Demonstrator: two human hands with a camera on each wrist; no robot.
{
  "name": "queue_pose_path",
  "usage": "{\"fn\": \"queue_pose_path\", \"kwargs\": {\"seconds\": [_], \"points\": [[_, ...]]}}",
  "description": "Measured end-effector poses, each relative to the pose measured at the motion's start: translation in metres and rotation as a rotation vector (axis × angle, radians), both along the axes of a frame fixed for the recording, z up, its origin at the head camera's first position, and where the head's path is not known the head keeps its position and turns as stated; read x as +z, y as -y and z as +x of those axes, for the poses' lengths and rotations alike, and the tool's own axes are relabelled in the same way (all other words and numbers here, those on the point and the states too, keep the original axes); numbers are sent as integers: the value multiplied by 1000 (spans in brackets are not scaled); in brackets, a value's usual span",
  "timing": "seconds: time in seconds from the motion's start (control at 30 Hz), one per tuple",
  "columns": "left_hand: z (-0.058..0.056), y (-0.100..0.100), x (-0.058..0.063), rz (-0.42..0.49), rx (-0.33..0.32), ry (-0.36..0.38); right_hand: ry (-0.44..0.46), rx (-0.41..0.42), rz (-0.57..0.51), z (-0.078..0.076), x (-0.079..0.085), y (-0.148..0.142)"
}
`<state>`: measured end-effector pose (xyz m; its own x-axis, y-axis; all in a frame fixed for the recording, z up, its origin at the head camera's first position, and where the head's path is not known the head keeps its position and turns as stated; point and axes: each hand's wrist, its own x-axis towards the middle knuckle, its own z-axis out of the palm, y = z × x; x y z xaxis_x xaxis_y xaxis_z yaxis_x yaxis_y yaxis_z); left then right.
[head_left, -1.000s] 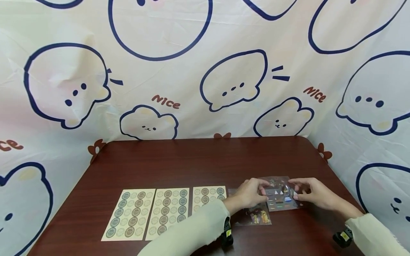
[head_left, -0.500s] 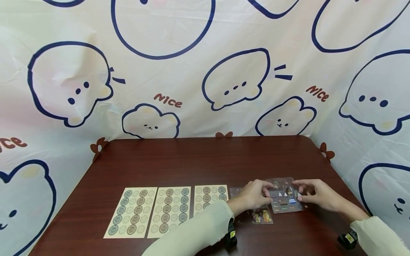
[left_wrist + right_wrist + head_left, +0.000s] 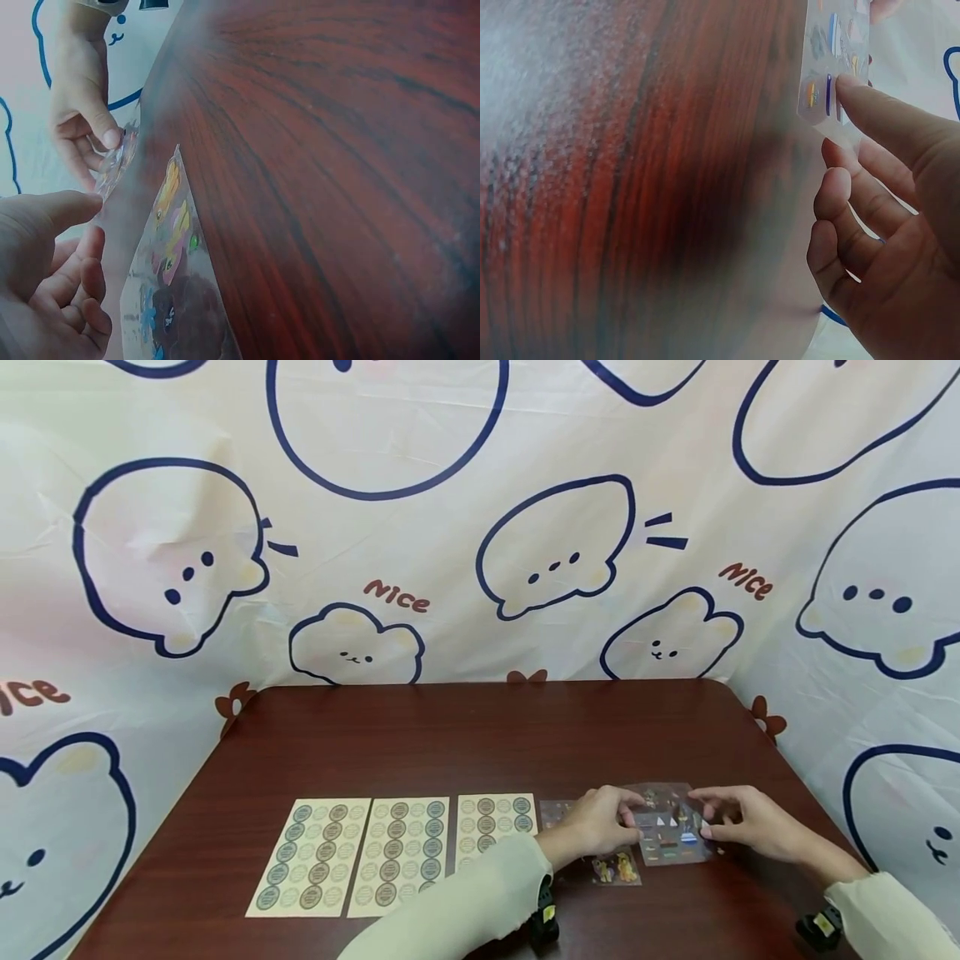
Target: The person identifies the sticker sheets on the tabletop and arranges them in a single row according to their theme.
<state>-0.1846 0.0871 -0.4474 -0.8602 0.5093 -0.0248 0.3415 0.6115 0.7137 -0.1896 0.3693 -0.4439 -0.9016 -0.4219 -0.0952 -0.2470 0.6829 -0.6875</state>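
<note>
A clear sticker sheet with small colourful pictures is held between both hands at the right of the table. My left hand pinches its left edge. On the opposite edge, the thumb and fingers of my right hand pinch the sheet; the right wrist view shows that thumb lying over the printed face of the sticker sheet. Below my left hand lies another clear sheet with yellow figures, partly covered by the hand and forearm. The left wrist view shows this lower sheet flat on the wood.
Three cream sheets of round stickers lie in a row to the left: the leftmost sheet, the middle sheet and the third sheet, partly behind my left sleeve. Cartoon-printed cloth surrounds the dark wooden table.
The held sticker sheet and both hands have shifted slightly toward me. Both hands keep their pinch on its edges. The head view has turned a little; the cream sheets stay in place.
</note>
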Motion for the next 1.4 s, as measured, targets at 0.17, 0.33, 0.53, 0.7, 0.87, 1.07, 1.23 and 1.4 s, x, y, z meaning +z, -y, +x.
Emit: {"fn": "queue_pose_path", "kwargs": {"seconds": [0.17, 0.33, 0.53, 0.7, 0.87, 1.07, 1.23, 1.4], "points": [[2, 0, -1, -23, -3, -11, 10, 13, -12, 2, -4, -2], [3, 0, 0, -56, 6, -38, 16, 13, -13, 2, -3, -1], [4, -1, -1, -94, 11, -45, 7, 23, -6, 2, -3, -1], [5, -4, -3, -126, 10, -73, 22, 13, 9, 2, -4, 0], [5, -5, -5, -165, 5, -95, 31, 12, 22, 2, -7, 1], [4, -6, -5, -169, 4, -107, 19, 31, 21, 4, -9, 0], [5, -7, -5, -203, 5, -110, 8, 46, 12, 4, -10, 0], [6, -8, -4, -206, 4, -94, 6, 43, 23, 5, -11, 0]]}}
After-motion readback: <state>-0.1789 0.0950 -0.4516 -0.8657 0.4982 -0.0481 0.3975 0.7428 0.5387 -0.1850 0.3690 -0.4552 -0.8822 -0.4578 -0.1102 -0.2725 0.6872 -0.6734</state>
